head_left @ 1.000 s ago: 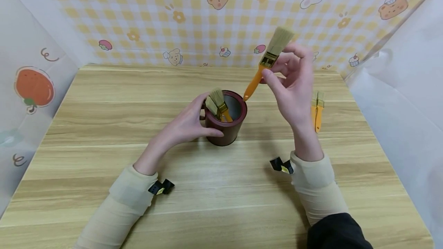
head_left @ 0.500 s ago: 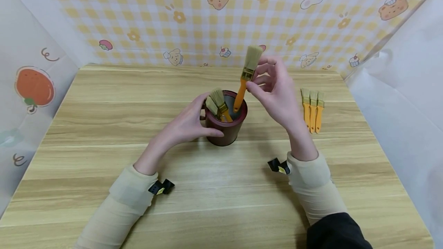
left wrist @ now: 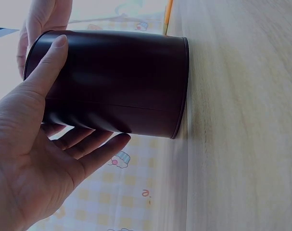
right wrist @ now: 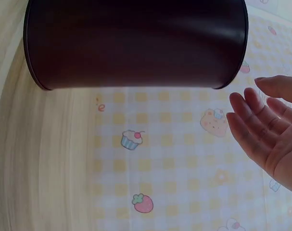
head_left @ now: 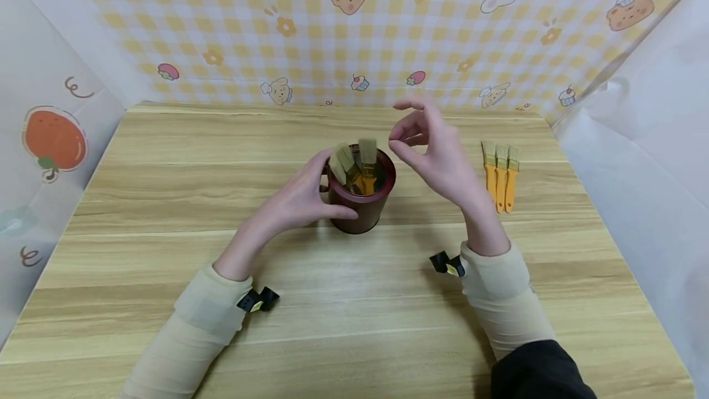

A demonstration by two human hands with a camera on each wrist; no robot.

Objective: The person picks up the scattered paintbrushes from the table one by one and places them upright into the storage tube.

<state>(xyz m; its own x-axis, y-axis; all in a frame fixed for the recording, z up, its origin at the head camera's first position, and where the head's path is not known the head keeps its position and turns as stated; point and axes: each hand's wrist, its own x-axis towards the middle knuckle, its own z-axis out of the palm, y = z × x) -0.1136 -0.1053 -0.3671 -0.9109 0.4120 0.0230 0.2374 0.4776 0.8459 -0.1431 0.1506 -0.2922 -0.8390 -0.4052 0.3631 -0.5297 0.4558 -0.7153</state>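
A dark maroon can (head_left: 360, 214) stands upright on the wooden table. My left hand (head_left: 299, 193) holds it from the left; in the left wrist view the thumb (left wrist: 52, 60) lies along its near side and the fingers reach behind it. Several paintbrushes lean in the can bristles up, the rightmost paintbrush (head_left: 368, 153) nearly upright with its lower handle hidden inside. My right hand (head_left: 434, 149) hovers to the right of the rim, fingers loosely bent and nothing in them. The right wrist view shows that hand (right wrist: 271, 125) apart from the can's wall.
Several paintbrushes (head_left: 501, 174) with orange handles lie side by side on the table to the right, bristles pointing away. A yellow checked sheet (head_left: 232, 36) with cartoon prints hangs behind the table (head_left: 332, 325). White sheets (head_left: 653, 122) flank both sides.
My right hand has moved left, lowered a paintbrush handle-first into the can and let it go. The brushes lying at right are uncovered. My left hand has stayed on the can.
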